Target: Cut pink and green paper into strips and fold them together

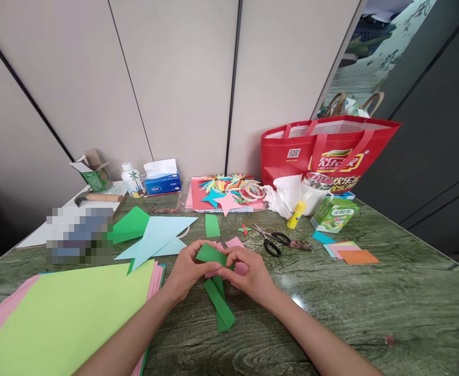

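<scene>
Between my two hands, in the middle of the head view, is a small green piece of paper (210, 254). My left hand (189, 268) pinches its left side, and my right hand (248, 271) grips the right end; the fingertips nearly meet along its lower edge. Just below lie green paper strips (220, 308), crossing each other on the table. Pink paper pieces (235, 243) show partly behind and under my hands. A flat green rectangle (212, 225) lies beyond them, beside a small red and green paper star (244, 229).
Black-handled scissors (273, 244), a yellow glue stick (296, 214) and a green drink carton (334, 214) stand or lie to the right. Coloured paper slips (356, 256) are nearby. Large yellow-green sheets (76, 308) cover the left; a red bag (287, 162) stands at the back.
</scene>
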The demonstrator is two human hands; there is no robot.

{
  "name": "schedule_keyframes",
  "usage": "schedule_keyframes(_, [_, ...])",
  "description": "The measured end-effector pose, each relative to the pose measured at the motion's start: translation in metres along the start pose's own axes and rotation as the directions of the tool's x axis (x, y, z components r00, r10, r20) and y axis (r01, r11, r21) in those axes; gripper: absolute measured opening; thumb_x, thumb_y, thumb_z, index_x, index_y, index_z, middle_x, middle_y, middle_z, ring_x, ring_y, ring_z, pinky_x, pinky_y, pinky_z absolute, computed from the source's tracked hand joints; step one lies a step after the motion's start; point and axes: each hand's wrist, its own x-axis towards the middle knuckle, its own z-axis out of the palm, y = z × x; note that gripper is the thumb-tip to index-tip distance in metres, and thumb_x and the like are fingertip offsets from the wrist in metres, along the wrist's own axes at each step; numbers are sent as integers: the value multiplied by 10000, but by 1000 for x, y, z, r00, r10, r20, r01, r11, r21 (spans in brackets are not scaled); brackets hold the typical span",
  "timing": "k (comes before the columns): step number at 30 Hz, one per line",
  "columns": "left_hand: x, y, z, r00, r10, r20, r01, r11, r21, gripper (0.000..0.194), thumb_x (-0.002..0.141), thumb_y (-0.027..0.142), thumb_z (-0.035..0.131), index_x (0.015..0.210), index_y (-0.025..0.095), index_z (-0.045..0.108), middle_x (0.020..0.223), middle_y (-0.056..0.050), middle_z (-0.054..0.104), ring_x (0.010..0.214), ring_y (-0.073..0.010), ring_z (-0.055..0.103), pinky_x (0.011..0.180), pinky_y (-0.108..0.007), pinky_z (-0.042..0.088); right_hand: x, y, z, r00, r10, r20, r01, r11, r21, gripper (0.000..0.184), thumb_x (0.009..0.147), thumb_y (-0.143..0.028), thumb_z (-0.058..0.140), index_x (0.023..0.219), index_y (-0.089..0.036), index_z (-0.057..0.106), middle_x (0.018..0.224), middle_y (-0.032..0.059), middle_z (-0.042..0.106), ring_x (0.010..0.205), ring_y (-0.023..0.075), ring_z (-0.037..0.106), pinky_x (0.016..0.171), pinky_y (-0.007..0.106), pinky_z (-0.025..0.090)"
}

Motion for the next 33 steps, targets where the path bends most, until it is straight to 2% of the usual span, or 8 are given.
schedule_keyframes(5, [1, -2, -2, 999, 38, 30, -36, 998, -46, 376, 600, 197, 708, 954, 177, 582, 1012, -50, 635, 911, -213, 571, 757, -296, 468, -1, 4, 2, 998, 47, -28, -45, 997, 70, 115, 693, -270, 650, 703, -186, 572, 837, 56, 651, 824, 195, 603, 735, 300, 457])
schedule_keyframes(8, [1, -1, -2, 998, 32, 53, -29, 998, -63, 387, 602, 193, 707, 967, 170, 580, 1042, -63, 624, 930, -217, 565, 758, -303, 470, -1, 11, 4, 992, 119, -31, -113, 982, 154, 180, 701, -257, 639, 846, -183, 563, 830, 50, 638, 773, 180, 609, 696, 289, 487])
schedule_keyframes(12, [2, -1, -1, 1000, 10, 22, -9, 998, -55, 386, 592, 190, 711, 957, 166, 588, 1016, -64, 640, 904, -206, 574, 743, -282, 464, -1, 18, 5, 989, 142, -43, -128, 963, 239, 236, 712, -244, 629, 926, -187, 546, 925, 62, 629, 860, 183, 603, 768, 305, 486])
schedule_keyframes(17, [3, -1, 1, 999, -11, -44, 10, 999, -38, 284, 614, 215, 696, 880, 153, 618, 870, -42, 672, 810, -170, 589, 738, -251, 447, 0, 20, 6, 988, 156, 1, -151, 952, 265, 224, 720, -253, 620, 929, -186, 571, 911, 65, 647, 846, 187, 613, 747, 309, 496])
schedule_keyframes(20, [3, -1, 1, 997, -7, -71, 5, 1000, -26, 261, 613, 221, 700, 855, 157, 626, 791, -19, 671, 742, -149, 588, 706, -237, 447, 0, 19, 6, 977, 210, 35, -211, 935, 286, 317, 668, -296, 669, 953, -190, 580, 922, 63, 653, 826, 199, 616, 656, 281, 512])
schedule_keyframes(23, [2, -2, 0, 997, -10, -76, 8, 1000, -25, 254, 602, 214, 710, 838, 158, 634, 737, -3, 664, 693, -137, 582, 666, -225, 448, -1, 19, 7, 952, 289, 102, -307, 908, 285, 385, 637, -346, 688, 975, -190, 592, 897, 55, 663, 673, 180, 627, 539, 262, 508])
schedule_keyframes(26, [2, -3, 1, 997, -17, -69, 14, 999, -49, 269, 591, 204, 718, 843, 155, 640, 723, -2, 664, 684, -135, 581, 661, -225, 448, -2, 19, 7, 940, 303, 159, -337, 903, 268, 311, 684, -350, 643, 945, -183, 619, 829, 42, 673, 574, 156, 613, 503, 255, 497])
schedule_keyframes(33, [4, -6, 0, 999, -24, -41, 20, 996, -91, 294, 604, 199, 714, 886, 152, 646, 849, -34, 680, 793, -159, 591, 747, -246, 447, 0, 17, 6, 960, 266, 83, -277, 942, 191, 196, 724, -303, 600, 841, -153, 645, 701, 31, 660, 558, 137, 581, 508, 230, 469])
